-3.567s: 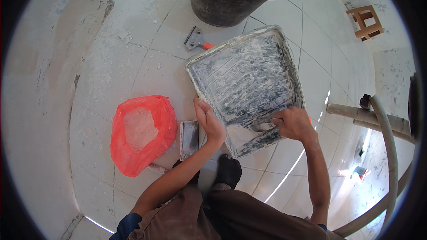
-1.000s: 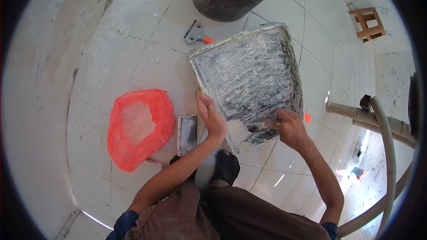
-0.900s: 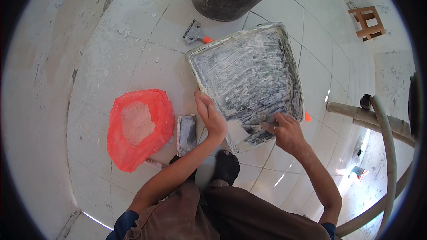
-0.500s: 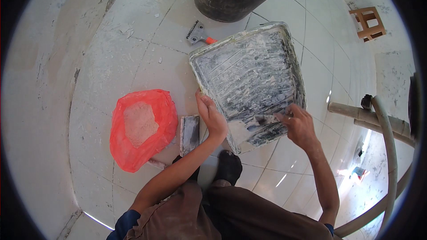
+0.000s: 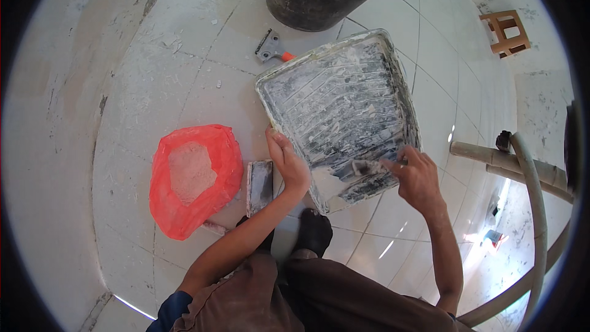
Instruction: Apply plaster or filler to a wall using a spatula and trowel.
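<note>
A paint tray (image 5: 268,95) with a ribbed floor, smeared grey and white, is in front of me, turned at an angle. My left hand (image 5: 289,163) grips its left rim, fingers along the outside edge. In the tray's near part, my right hand (image 5: 419,179) is closed on the handle of a small putty knife (image 5: 367,168). The blade, coated with residue, is beside a patch of pale wet paste (image 5: 329,184) in the tray's near left corner. My right fingers partly hide the handle.
To the left stands a red plastic bag (image 5: 166,200) of pale powder. Next to it lies a dark flat rectangular block (image 5: 260,187). Beyond the tray are a scraper (image 5: 268,48) with an orange handle and a black bucket (image 5: 307,3). Bamboo poles (image 5: 510,158) stand at right.
The putty knife has shifted slightly right, away from the paste, and its blade shows more clearly. My left hand keeps its grip on the rim. The whole view has moved a little.
</note>
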Tool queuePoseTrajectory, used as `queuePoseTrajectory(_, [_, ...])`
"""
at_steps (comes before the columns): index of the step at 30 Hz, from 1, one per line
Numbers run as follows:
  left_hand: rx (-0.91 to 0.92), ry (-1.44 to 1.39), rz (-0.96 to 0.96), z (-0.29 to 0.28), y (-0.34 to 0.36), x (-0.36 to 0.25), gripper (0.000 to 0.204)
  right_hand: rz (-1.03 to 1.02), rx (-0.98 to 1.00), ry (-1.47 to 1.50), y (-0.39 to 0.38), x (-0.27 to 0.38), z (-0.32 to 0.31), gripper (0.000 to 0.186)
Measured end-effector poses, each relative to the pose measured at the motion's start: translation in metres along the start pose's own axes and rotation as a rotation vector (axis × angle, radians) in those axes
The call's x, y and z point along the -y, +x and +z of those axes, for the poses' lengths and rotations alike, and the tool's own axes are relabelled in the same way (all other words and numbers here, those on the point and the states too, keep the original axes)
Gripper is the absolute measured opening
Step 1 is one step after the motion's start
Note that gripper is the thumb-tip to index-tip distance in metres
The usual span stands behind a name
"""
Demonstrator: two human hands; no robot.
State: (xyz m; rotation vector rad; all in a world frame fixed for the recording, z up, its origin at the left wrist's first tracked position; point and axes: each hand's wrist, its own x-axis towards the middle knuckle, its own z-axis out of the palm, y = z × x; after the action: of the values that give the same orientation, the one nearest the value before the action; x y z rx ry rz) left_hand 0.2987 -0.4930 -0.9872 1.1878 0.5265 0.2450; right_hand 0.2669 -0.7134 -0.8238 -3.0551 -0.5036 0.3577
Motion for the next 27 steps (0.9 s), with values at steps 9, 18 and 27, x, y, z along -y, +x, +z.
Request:
queuePoseTrajectory(9, [0.100,0.066,0.014,-0.006,0.005,-0.001,0.042,-0.055,0.003,0.075,0.012,0.015,0.028,0.045])
queuePoseTrajectory(18, [0.001,0.056,0.022,-0.002,0.003,-0.005,0.035,0.068,0.033,0.002,0.002,0.004,-0.012,0.041])
queuePoseTrajectory(27, [0.042,-0.010,0.024,0.001,0.005,-0.006,0.032,-0.020,0.069,0.037,0.011,0.021,0.022,0.048])
